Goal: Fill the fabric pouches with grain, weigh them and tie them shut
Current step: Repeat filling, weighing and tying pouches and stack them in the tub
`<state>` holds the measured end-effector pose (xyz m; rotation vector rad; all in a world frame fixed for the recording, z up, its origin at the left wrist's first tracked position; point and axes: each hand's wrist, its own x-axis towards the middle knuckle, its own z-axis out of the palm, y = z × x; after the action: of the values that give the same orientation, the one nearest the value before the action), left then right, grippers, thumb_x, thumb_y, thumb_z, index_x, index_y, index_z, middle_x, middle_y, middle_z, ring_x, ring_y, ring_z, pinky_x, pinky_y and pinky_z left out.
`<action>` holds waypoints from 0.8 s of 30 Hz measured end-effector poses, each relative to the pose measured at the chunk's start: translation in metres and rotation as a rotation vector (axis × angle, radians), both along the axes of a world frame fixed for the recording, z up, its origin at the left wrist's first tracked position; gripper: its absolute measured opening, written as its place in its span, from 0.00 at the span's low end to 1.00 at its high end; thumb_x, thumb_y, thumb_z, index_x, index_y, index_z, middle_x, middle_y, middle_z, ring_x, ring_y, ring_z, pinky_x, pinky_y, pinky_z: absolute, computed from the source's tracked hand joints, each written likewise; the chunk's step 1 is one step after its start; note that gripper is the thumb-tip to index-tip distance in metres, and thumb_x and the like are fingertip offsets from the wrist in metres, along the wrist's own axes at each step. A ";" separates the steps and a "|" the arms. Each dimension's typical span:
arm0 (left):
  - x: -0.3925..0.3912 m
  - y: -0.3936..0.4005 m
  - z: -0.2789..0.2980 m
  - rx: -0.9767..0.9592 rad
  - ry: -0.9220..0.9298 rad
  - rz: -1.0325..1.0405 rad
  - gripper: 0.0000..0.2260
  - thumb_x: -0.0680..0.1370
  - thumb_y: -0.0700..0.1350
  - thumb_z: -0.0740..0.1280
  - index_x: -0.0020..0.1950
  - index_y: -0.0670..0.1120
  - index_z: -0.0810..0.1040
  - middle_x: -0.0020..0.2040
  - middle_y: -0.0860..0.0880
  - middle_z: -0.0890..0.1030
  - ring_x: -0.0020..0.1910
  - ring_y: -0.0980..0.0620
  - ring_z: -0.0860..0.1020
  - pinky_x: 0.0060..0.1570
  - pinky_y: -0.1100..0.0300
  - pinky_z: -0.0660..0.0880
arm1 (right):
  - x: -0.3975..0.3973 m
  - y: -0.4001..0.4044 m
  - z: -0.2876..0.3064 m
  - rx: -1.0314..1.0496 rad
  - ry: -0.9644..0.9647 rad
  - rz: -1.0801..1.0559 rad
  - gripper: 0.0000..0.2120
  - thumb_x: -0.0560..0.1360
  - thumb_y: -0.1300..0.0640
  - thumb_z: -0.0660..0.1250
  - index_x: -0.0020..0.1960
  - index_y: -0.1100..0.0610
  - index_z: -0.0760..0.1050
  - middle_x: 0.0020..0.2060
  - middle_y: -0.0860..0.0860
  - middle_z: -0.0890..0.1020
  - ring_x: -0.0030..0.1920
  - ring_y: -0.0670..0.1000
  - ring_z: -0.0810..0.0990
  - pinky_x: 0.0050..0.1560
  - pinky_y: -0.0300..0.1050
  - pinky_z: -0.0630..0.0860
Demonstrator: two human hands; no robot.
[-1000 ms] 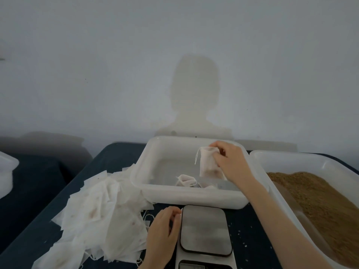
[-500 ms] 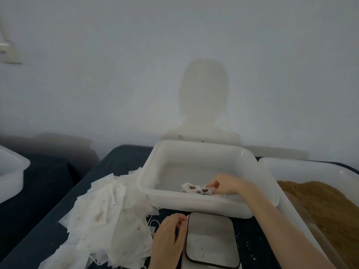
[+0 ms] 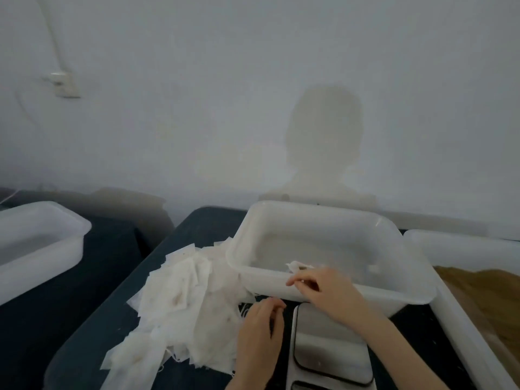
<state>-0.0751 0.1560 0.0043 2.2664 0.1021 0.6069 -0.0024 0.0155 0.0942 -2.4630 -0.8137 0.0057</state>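
Note:
A heap of empty white fabric pouches (image 3: pixel 191 299) lies on the dark table left of centre. Behind it stands a white plastic tub (image 3: pixel 323 211) with a tied pouch (image 3: pixel 298 266) just showing inside over the front wall. My right hand (image 3: pixel 323 288) hovers over the tub's front rim with relaxed fingers and holds nothing. My left hand (image 3: pixel 261 330) rests at the heap's right edge beside the scale (image 3: pixel 329 342), fingers loosely curled near some loose strings, with nothing visibly held. Brown grain (image 3: pixel 492 299) fills a white tray (image 3: pixel 453 311) on the right.
Another white tub (image 3: pixel 42 243) sits on a separate dark surface at the far left. A pale wall runs close behind the tubs, with a socket (image 3: pixel 63 84) high on the left. A strip of dark table (image 3: pixel 92 342) shows left of the heap.
My right hand lowered the pouch into the tub, let it go and drew back over the front rim. My left hand stayed beside the scale. The camera tilted up and left.

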 end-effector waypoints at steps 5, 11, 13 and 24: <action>-0.008 0.042 0.021 0.208 -0.182 0.291 0.10 0.71 0.38 0.72 0.49 0.49 0.81 0.45 0.57 0.80 0.43 0.62 0.75 0.42 0.71 0.70 | -0.039 -0.001 -0.018 0.027 0.081 0.018 0.10 0.78 0.50 0.64 0.45 0.33 0.77 0.33 0.35 0.79 0.39 0.36 0.76 0.40 0.30 0.73; -0.019 0.103 0.027 0.456 0.270 0.690 0.26 0.81 0.51 0.57 0.77 0.45 0.55 0.76 0.42 0.60 0.74 0.46 0.60 0.69 0.53 0.62 | -0.063 -0.004 -0.032 -0.019 0.123 0.078 0.10 0.79 0.50 0.63 0.50 0.34 0.76 0.32 0.35 0.78 0.42 0.30 0.74 0.45 0.24 0.68; -0.020 0.112 0.020 0.453 0.319 0.662 0.22 0.82 0.49 0.54 0.76 0.47 0.56 0.70 0.48 0.69 0.67 0.51 0.68 0.60 0.60 0.67 | -0.069 -0.004 -0.035 0.013 0.154 0.072 0.13 0.79 0.51 0.63 0.45 0.31 0.73 0.36 0.32 0.79 0.44 0.33 0.75 0.46 0.26 0.69; -0.034 0.117 0.018 0.404 0.181 0.611 0.16 0.61 0.30 0.77 0.45 0.44 0.83 0.31 0.50 0.79 0.30 0.49 0.74 0.27 0.62 0.63 | -0.078 -0.006 -0.038 0.041 0.194 0.062 0.13 0.79 0.52 0.64 0.45 0.32 0.75 0.39 0.36 0.82 0.44 0.32 0.76 0.44 0.26 0.69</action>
<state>-0.1087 0.2727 0.0224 2.6848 0.8534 0.7824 -0.0808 0.0099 0.0558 -2.3534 -0.7963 0.2443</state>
